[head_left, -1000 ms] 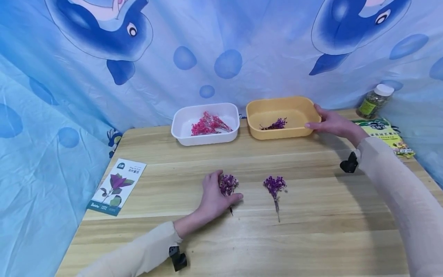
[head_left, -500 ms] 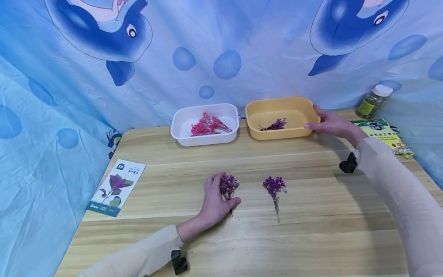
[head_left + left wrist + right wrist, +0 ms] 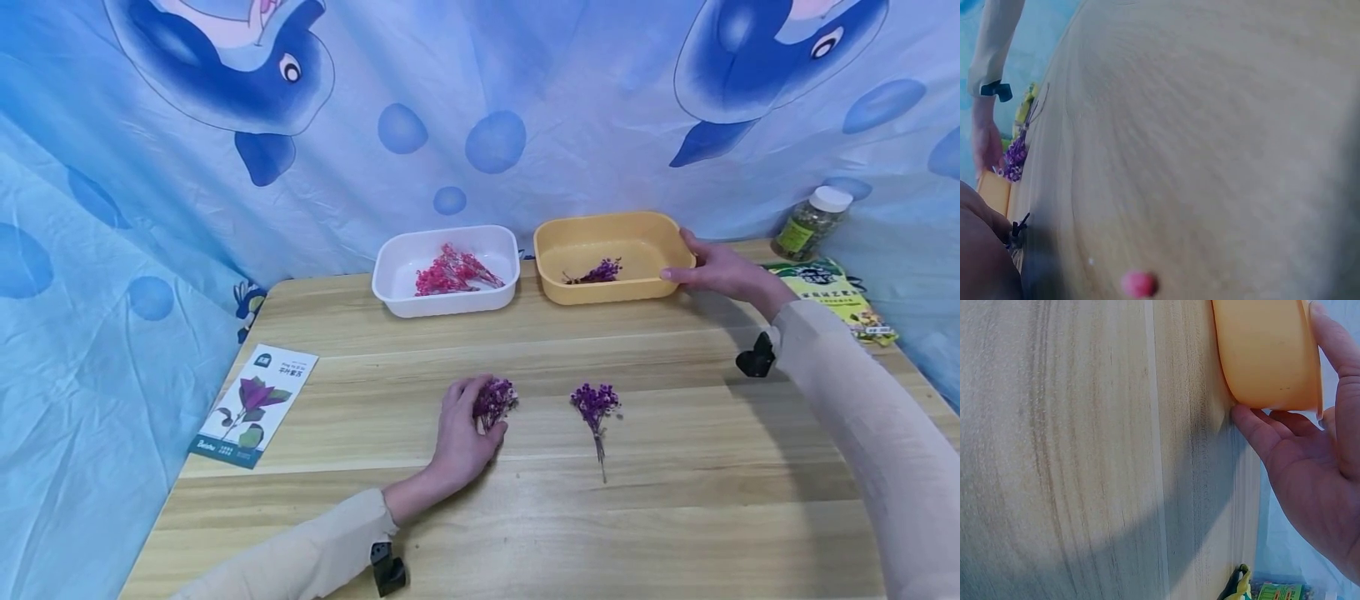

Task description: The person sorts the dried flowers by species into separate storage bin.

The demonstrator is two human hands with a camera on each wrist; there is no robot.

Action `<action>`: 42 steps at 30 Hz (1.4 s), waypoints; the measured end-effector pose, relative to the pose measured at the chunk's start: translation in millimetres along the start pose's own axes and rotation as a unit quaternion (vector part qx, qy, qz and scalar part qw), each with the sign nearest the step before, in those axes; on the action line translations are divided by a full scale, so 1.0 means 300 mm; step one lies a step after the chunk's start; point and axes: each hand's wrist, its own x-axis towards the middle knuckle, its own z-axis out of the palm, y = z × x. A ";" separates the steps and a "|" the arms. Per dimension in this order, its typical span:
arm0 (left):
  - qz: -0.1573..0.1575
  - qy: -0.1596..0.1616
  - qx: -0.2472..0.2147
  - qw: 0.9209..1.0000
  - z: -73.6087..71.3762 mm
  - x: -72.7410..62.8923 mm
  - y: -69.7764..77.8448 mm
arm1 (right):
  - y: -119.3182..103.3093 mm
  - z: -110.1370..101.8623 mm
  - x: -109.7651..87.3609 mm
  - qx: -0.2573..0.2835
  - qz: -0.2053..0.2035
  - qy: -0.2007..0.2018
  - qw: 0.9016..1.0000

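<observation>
My left hand [image 3: 463, 440] rests low over the table, fingers and thumb curled round a bunch of dried purple flowers [image 3: 497, 398]. Its purple heads show past the fingers, while the hand hides most of the stems; in the left wrist view, stem ends [image 3: 1017, 230] poke out by the fingers. A second dried purple bunch [image 3: 596, 404] lies to the right, heads away from me. With thumb and fingers, my right hand [image 3: 723, 268] grips the right end of a yellow plastic basin [image 3: 615, 292]. Inside the basin lies a small purple bunch [image 3: 602, 269].
Left of the basin stands a white basin [image 3: 450, 306] with pink dried flowers [image 3: 453, 271]. A flower-printed card [image 3: 251, 404] lies at the left. Behind my right arm are a yellow packet [image 3: 832, 292] and a white-capped jar [image 3: 813, 221]. A blue curtain [image 3: 585, 100] hangs behind.
My left thumb has drawn inward against the bunch, and its stems have gone out of sight behind the hand. The right hand has stayed on the yellow basin.
</observation>
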 end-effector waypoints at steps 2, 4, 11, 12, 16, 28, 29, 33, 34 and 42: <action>0.006 0.001 -0.001 1.000 -0.003 0.000 -0.002 | -0.002 0.000 -0.002 0.000 0.000 -0.001 1.000; 0.011 0.001 -0.004 1.000 -0.006 0.001 -0.004 | -0.003 0.000 -0.004 0.001 -0.001 -0.002 1.000; 0.032 0.010 0.002 0.999 -0.013 0.006 -0.014 | 0.002 -0.002 -0.005 -0.008 -0.003 -0.004 1.000; 0.033 0.011 0.003 0.999 -0.014 0.006 -0.015 | 0.003 -0.002 -0.005 -0.009 -0.003 -0.004 1.000; 0.036 0.012 0.005 0.999 -0.016 0.009 -0.017 | 0.011 -0.003 -0.005 -0.007 -0.002 -0.005 1.000; 0.042 0.000 -0.033 0.999 -0.029 0.033 -0.005 | 0.013 -0.005 -0.003 -0.001 -0.001 -0.005 1.000; 0.038 -0.004 -0.038 0.999 -0.030 0.036 -0.003 | 0.013 -0.004 -0.002 -0.001 0.000 -0.005 1.000; 0.030 -0.016 -0.054 0.998 -0.030 0.051 0.003 | 0.015 -0.004 -0.001 -0.007 0.003 -0.004 1.000; 0.030 -0.019 -0.058 0.998 -0.030 0.055 0.003 | 0.014 -0.003 -0.001 -0.008 0.003 -0.004 1.000; 0.008 -0.047 -0.086 0.995 -0.038 0.083 0.015 | 0.011 -0.003 -0.006 -0.004 0.001 -0.003 1.000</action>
